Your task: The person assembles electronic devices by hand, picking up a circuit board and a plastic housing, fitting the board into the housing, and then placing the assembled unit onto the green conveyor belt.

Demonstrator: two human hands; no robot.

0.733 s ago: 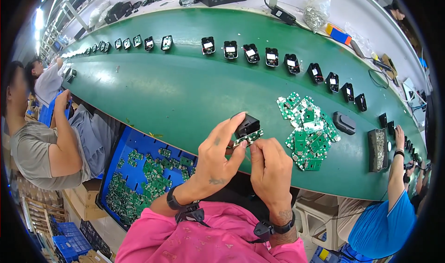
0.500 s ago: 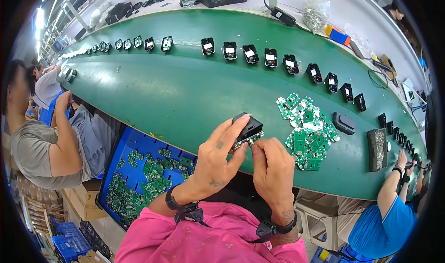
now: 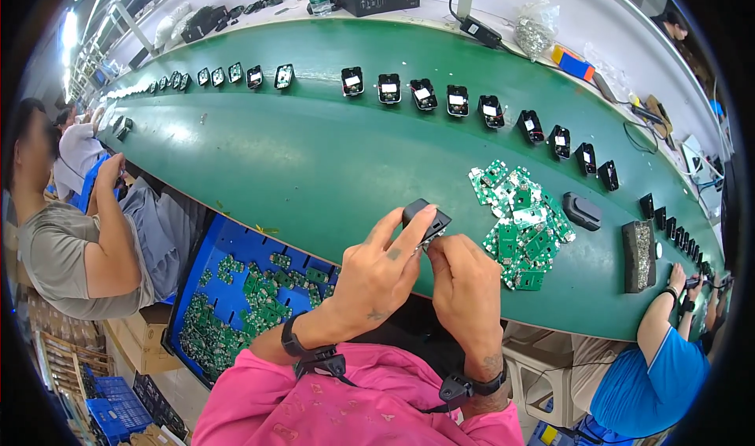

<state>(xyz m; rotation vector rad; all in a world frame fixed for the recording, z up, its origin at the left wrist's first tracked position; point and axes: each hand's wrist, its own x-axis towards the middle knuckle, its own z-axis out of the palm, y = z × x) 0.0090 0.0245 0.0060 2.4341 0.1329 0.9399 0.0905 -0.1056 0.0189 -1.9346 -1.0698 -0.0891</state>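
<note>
My left hand (image 3: pixel 379 271) is closed around a small black plastic housing (image 3: pixel 429 215), held above the near edge of the green table. Its smooth outer side faces up, and only a sliver of a circuit board shows along its lower edge. My right hand (image 3: pixel 467 282) has its thumb and fingers pinched together at that edge; whatever is between the fingertips is hidden. To the right of my hands lies a loose heap of green circuit boards (image 3: pixel 525 224).
Open black housings (image 3: pixel 458 100) stand in a long row across the green table (image 3: pixel 314 163). Right of the heap are a dark case (image 3: pixel 582 210) and a foam block (image 3: pixel 638 256). A blue bin (image 3: pixel 206 249) of circuit boards sits below left. Co-workers sit on both sides.
The black housing has turned in my left hand, so its outer side now faces up and the board is mostly hidden. My right hand stays close against it.
</note>
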